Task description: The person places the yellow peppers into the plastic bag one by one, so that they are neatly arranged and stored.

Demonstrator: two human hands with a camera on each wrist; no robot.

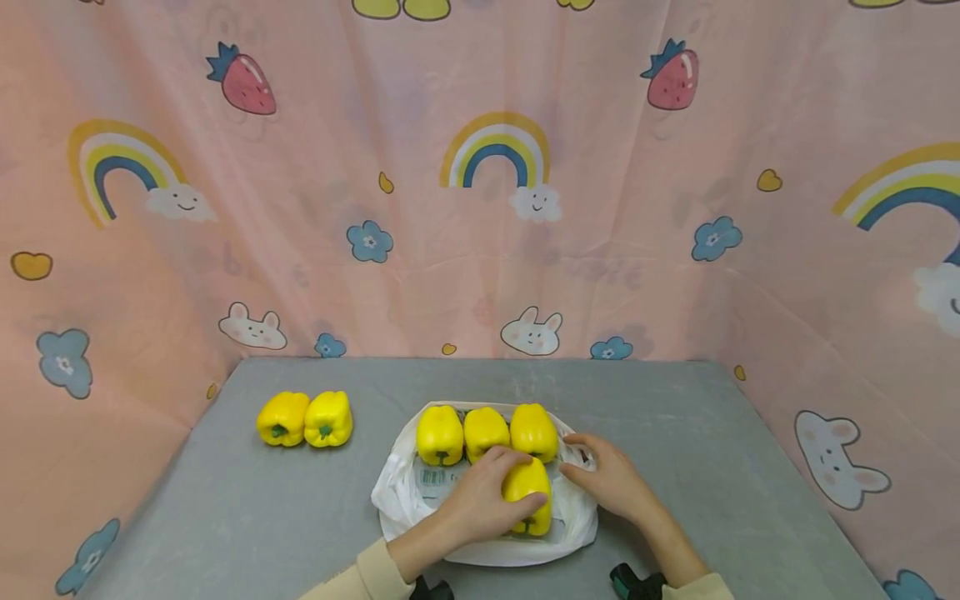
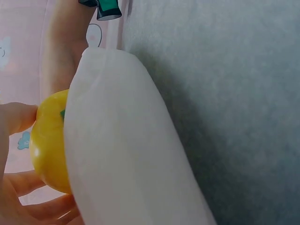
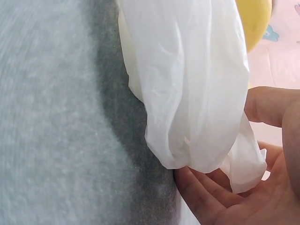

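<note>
A white plastic bag (image 1: 397,492) lies spread open on the grey table, its rim folded down. Three yellow bell peppers (image 1: 534,433) form a row at its far side. In front of them, my left hand (image 1: 487,497) grips another yellow bell pepper (image 1: 528,492) inside the bag, thumb on the near side and fingers over its top. The left wrist view shows this bell pepper (image 2: 49,140) partly behind the bag's side. My right hand (image 1: 611,477) holds the bag's right rim; in the right wrist view, its fingers (image 3: 201,192) curl under the white plastic (image 3: 201,93).
Two more yellow bell peppers (image 1: 303,419) lie side by side on the grey table (image 1: 225,500), left of the bag. A pink patterned curtain (image 1: 322,167) surrounds the table's back and sides. Inside the bag, a barcode print (image 1: 432,477) shows on its bottom.
</note>
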